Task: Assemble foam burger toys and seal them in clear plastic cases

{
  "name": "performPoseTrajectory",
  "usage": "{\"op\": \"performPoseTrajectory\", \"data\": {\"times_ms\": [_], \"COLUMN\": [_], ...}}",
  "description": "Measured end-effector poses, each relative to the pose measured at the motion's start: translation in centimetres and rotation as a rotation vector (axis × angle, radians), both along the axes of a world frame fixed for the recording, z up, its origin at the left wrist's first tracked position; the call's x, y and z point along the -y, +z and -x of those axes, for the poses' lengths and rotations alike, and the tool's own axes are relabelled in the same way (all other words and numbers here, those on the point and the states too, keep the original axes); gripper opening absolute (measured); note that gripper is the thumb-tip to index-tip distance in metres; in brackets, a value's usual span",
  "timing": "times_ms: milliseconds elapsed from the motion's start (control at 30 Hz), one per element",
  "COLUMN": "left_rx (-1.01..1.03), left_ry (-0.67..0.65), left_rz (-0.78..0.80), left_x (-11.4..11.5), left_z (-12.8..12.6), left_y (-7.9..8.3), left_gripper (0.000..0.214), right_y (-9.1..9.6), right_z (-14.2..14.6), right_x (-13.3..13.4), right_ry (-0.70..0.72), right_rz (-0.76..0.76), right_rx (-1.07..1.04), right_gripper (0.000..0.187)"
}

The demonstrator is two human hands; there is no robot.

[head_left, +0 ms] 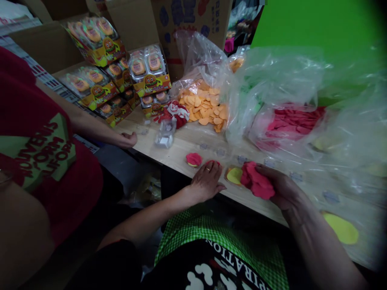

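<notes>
My right hand (282, 189) grips a stack of red wavy-edged foam pieces (256, 181), held over the right part of a see-through plastic tray with a yellow disc (234, 175) in it. To the left, my left hand (208, 181) lies palm down with fingers stretched over another red piece (213, 162), mostly covered by the fingers. Farther left on the table, one more red wavy piece (194, 159) rests on top of a yellow layer. At the right end of the row sits a larger-looking yellow disc (341, 227).
Behind the row, plastic bags hold orange discs (207, 104) and red pieces (294, 123). Display boxes of packed toy burgers (151, 72) are stacked at the back left. An empty plastic shell (165, 133) lies near a co-worker's hand (129, 139). The wooden table (178, 147) ends close to my body.
</notes>
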State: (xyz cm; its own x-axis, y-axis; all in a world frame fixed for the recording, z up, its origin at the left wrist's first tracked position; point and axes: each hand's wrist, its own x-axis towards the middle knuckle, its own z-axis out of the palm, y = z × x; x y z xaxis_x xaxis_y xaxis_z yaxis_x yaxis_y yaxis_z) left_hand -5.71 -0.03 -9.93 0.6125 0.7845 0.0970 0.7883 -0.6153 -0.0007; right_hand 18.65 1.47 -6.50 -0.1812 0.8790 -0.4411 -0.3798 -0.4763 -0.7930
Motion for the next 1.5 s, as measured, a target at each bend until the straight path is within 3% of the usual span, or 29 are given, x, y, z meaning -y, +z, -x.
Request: {"op": "performPoseTrajectory", "data": {"times_ms": [67, 133, 267, 400, 467, 667, 833, 933, 1033, 1200, 1333, 1500], "left_rx": [0.024, 0.109, 0.535, 0.997, 1.095, 1.270, 1.616, 1.564, 1.313, 0.814, 0.709, 0.617], "left_ry": [0.015, 0.028, 0.106, 0.270, 0.320, 0.354, 0.414, 0.361, 0.279, 0.199, 0.180, 0.057], "left_rz": [0.021, 0.049, 0.083, 0.395, 0.532, 0.649, 1.103, 1.164, 1.094, 0.707, 0.561, 0.358], "left_x": [-0.3, -0.6, -1.6, -3.1, -4.0, -6.3, -7.2, -7.3, -6.8, -5.8, -5.6, -5.2], "left_z": [0.0, 0.0, -0.9, -3.6, -5.2, -8.1, -7.8, -6.6, -5.8, -5.9, -6.3, -5.3], "left_y": [0.0, 0.1, 1.7, 4.1, 4.7, 4.9, 6.4, 6.9, 6.0, 3.4, 2.6, 2.7], "left_gripper": [0.072, 0.070, 0.044, 0.028, 0.025, 0.017, 0.028, 0.024, 0.021, 0.018, 0.015, 0.023], "right_y": [0.4, 1.0, 1.7, 1.8, 1.9, 2.3, 2.1, 1.6, 1.2, 1.8, 2.5, 2.7], "right_z": [0.2, 0.6, 1.5, 2.3, 2.4, 1.6, 0.1, -1.3, -2.9, -4.2, -4.0, -3.9], "right_x": [0.0, 0.1, 0.2, 0.2, 0.2, 0.7, 1.2, 1.6, 2.0, 2.6, 3.0, 3.3], "right_ry": [-0.066, -0.089, -0.072, -0.074, -0.082, -0.097, -0.162, -0.199, -0.248, -0.291, -0.286, -0.305], "right_rz": [0.079, 0.065, -0.068, -0.135, -0.166, -0.284, -0.208, -0.155, -0.135, -0.093, -0.097, -0.094], "right_rx": [-0.074, -0.118, -0.079, -0.034, -0.008, 0.019, -0.041, -0.068, -0.054, -0.058, -0.033, -0.021], "right_gripper": [0.015, 0.025, 0.037, 0.038, 0.042, 0.059, 0.051, 0.046, 0.043, 0.043, 0.043, 0.044]}}
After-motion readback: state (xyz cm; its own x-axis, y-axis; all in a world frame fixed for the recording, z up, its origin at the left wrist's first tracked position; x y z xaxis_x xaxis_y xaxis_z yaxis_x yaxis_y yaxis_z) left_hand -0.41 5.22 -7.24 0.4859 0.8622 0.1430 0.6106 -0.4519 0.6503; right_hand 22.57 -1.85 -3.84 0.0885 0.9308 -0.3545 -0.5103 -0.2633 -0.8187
